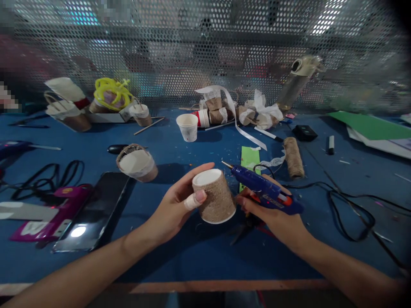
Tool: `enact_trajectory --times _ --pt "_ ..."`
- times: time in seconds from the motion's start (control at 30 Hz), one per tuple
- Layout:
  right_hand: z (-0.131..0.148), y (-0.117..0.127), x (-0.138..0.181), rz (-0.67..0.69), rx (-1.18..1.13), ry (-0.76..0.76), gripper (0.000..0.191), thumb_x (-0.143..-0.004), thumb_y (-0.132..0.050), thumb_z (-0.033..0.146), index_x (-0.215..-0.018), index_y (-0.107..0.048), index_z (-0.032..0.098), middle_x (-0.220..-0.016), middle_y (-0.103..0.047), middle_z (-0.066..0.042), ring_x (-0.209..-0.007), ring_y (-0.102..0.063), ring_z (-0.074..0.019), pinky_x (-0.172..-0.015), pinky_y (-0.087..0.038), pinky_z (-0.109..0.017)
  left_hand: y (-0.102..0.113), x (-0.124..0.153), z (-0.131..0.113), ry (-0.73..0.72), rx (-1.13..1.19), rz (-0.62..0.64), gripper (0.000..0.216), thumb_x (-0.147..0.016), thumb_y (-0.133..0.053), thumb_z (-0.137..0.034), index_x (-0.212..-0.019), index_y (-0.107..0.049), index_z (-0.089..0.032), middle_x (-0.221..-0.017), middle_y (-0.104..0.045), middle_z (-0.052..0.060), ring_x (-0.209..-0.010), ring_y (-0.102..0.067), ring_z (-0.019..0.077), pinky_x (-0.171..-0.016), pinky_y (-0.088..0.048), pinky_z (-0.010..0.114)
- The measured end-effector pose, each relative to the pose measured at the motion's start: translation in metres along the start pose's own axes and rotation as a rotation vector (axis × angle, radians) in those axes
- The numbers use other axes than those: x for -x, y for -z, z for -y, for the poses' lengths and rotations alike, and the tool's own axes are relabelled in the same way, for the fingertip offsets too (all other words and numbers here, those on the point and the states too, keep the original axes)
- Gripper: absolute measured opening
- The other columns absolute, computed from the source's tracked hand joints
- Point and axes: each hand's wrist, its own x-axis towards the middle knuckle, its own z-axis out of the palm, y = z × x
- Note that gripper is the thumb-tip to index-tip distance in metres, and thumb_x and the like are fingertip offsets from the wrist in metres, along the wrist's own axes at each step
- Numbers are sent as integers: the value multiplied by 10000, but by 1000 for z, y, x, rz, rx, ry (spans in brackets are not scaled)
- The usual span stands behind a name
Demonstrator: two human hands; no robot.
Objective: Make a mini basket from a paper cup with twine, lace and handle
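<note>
Our left hand [175,205] pinches the twine-wrapped cup [218,200], seemingly to steady it! Our right hand [272,217] clasps the glue gun [257,182].

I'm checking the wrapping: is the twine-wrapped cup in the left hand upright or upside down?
Upside down and tilted: the cup has its narrower white end up, wider end down.

Black phone [101,207] flat at left, bright reflection on its surface. Clear bottle [293,87] back right by perforated metal panel [154,55]. Green sheet [369,125] over white paper [380,144], far right.
</note>
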Motion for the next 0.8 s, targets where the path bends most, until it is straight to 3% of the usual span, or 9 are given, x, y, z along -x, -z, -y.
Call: enact_trajectory --times 0.23,0.33,0.47,0.63,0.8 --pt "-3 1 -1 16 -42 8 197 -744 -832 318 -786 -662 227 -722 -699 17 -624 -676 -155 -604 -598 -291 -3 0 -4 35 18 -22 536 -801 -802 -409 -1311 -668 -313 -1348 -674 56 -1246 -594 290 -982 -508 328" --pt "-1 2 -5 40 -66 14 165 -749 -828 300 -785 -683 231 -764 -719 14 -678 -697 -158 -683 -622 -307 -4 -3 -12 45 111 -72 498 -865 -720 -422 -1332 -649 -266 -1345 -673 96 -1254 -600 334 -1022 -507 419" --pt "3 4 -9 73 -58 25 86 -802 -792 262 -821 -712 239 -771 -728 27 -715 -706 -141 -758 -620 -291 -3 -10 -20 -5 251 -206 405 -954 -573 -363 -1318 -630 -195 -1288 -691 119 -1180 -654 312 -1033 -519 464" --pt "3 5 -3 126 -43 65 102 -817 -795 267 -848 -703 236 -803 -728 21 -725 -709 -136 -731 -602 -264 0 -13 -19 23 210 -312 422 -922 -640 -356 -1303 -624 -176 -1185 -723 97 -1035 -703 249 -953 -567 372" --pt "-3 8 2 193 55 156 132 -819 -798 256 -897 -691 256 -886 -728 0 -786 -702 -169 -698 -570 -292 2 -10 -17 15 162 -271 418 -893 -668 -373 -1261 -657 -176 -1161 -735 90 -1083 -684 251 -900 -572 311"
